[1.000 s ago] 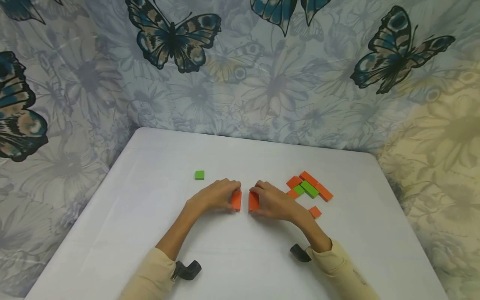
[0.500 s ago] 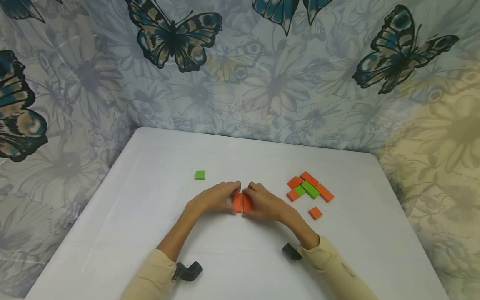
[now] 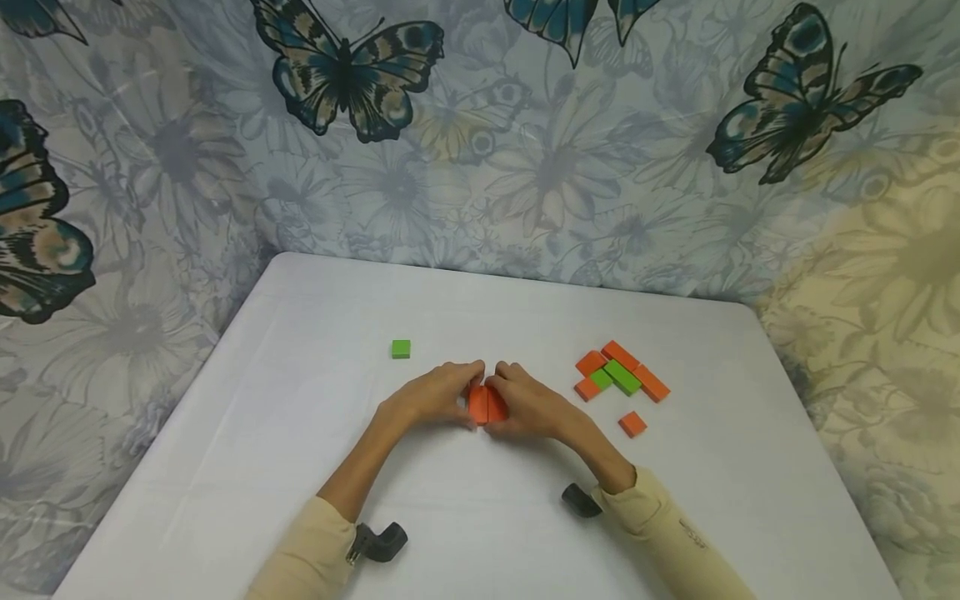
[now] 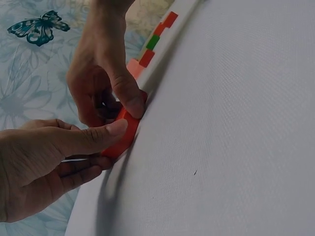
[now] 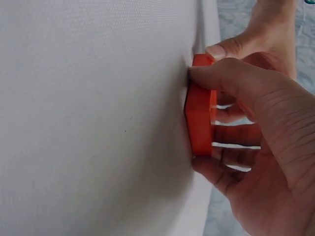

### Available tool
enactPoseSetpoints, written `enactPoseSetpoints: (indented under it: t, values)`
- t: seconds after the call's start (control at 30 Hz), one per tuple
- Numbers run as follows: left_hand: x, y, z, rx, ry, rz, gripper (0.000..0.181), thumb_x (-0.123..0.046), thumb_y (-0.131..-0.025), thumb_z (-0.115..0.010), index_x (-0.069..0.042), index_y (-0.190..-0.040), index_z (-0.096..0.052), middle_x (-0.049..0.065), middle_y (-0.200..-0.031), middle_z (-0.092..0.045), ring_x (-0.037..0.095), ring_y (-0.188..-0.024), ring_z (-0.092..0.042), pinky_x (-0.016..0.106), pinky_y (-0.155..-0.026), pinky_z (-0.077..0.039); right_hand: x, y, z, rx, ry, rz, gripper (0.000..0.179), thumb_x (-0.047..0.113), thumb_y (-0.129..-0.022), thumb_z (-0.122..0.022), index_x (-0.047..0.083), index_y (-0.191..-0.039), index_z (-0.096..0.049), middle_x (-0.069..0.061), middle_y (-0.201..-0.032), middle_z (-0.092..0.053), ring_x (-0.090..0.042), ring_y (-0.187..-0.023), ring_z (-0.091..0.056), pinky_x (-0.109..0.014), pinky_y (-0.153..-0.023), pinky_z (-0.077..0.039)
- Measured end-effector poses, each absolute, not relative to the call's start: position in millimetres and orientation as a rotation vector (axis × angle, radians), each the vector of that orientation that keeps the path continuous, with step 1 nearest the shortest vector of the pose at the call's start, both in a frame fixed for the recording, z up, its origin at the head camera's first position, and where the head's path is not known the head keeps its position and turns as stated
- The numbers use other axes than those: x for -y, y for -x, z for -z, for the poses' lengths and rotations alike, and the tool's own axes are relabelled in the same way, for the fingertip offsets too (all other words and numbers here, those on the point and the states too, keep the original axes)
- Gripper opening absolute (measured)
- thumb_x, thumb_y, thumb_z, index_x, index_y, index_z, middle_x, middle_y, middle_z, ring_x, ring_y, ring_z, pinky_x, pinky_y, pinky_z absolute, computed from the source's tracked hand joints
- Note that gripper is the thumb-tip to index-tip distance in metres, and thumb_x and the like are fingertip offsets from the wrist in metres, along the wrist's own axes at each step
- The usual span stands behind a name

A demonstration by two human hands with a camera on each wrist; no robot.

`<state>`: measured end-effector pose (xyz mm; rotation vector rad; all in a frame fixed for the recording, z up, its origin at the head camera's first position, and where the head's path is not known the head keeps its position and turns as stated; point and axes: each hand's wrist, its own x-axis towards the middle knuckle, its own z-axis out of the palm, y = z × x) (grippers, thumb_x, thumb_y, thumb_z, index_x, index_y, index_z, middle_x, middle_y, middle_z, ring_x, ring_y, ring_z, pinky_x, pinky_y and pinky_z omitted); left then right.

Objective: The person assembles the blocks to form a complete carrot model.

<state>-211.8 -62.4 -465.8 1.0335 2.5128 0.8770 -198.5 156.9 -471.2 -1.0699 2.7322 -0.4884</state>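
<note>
Well, nearest you are your two pale sleeves, the left sleeve [image 3: 300, 546] and the right sleeve [image 3: 663, 525], with a black fitting [image 3: 386, 542] at the left cuff and a second fitting [image 3: 581, 500] at the right. Beyond them, your hands face each other over the middle of the white table [image 3: 480, 508].

Your left hand [image 3: 431, 395] is clamped on the left block [image 3: 477, 407], an orange piece: thumb at its near end, bent fingers at its far end. Your right hand [image 3: 534, 407] pinches the right block [image 3: 497, 407], also orange, in the same way, its thumb near and its fingers curled over the far end. The two blocks lie side by side between your hands, only a thin dark line separating them; you cannot tell whether they rest fully on the table.

To the right of your right hand lies a loose orange block [image 3: 633, 424]. Just past it sits a cluster of four orange blocks and two green ones [image 3: 622, 377]. Farther out on the left is a green tile [image 3: 401, 349], well apart from the cluster. Behind everything hangs the butterfly backdrop [image 3: 555, 175].
</note>
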Motion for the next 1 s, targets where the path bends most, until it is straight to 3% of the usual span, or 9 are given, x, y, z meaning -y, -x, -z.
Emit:
enactPoseSetpoints:
  t: [0.23,0.47,0.63,0.87,1.0]
  values:
    - [62.9,211.2,463.9,-2.51,-1.035,-0.848,0.051,-0.019,-0.077,-0.094,-0.007,-0.109,-0.056,0.009,-0.096,-0.065,0.015,-0.085,-0.055,0.026,-0.077,-0.046,-156.5,197.1,467.2,-2.717,1.029,0.497,0.055,0.031,-0.085,-0.087,-0.001,-0.123,-0.066,-0.005,-0.103,-0.053,-0.016,-0.093,-0.046,-0.022,-0.074,-0.041]
    - [63.7,202.7,458.4,-2.637,-1.172,-0.705,0.047,-0.027,-0.086,-0.087,-0.01,-0.124,-0.067,0.005,-0.127,-0.067,0.024,-0.113,-0.061,0.04,-0.1,-0.054,-179.5,188.1,448.9,-2.731,0.797,0.573,0.078,0.04,-0.088,-0.084,0.002,-0.149,-0.053,-0.012,-0.126,-0.056,-0.023,-0.113,-0.052,-0.038,-0.093,-0.057]
    - [60.2,194.1,456.3,-2.669,-1.283,-0.636,0.032,-0.027,-0.094,-0.079,-0.012,-0.121,-0.074,0.004,-0.13,-0.07,0.026,-0.122,-0.064,0.044,-0.108,-0.052,-230.1,183.9,432.4,-2.914,0.662,0.664,0.063,0.027,-0.098,-0.074,-0.005,-0.148,-0.051,-0.022,-0.132,-0.057,-0.032,-0.116,-0.055,-0.049,-0.095,-0.057]
    - [55.8,184.2,463.2,-2.746,-1.291,-0.518,0.028,-0.026,-0.096,-0.076,-0.018,-0.123,-0.078,0.003,-0.131,-0.071,0.027,-0.13,-0.06,0.049,-0.109,-0.048,-307.3,176.5,428.9,-3.071,0.352,0.461,0.046,0.003,-0.098,-0.065,-0.018,-0.137,-0.053,-0.036,-0.131,-0.055,-0.051,-0.118,-0.056,-0.063,-0.1,-0.053]
    - [56.2,183.1,466.7,-2.746,-1.303,-0.54,0.026,-0.024,-0.095,-0.077,-0.017,-0.12,-0.079,0.004,-0.131,-0.072,0.026,-0.129,-0.062,0.048,-0.108,-0.05,-333.4,168.4,439.6,-3.032,0.297,0.303,0.033,-0.006,-0.095,-0.063,-0.02,-0.125,-0.061,-0.038,-0.127,-0.057,-0.053,-0.115,-0.059,-0.064,-0.099,-0.054]
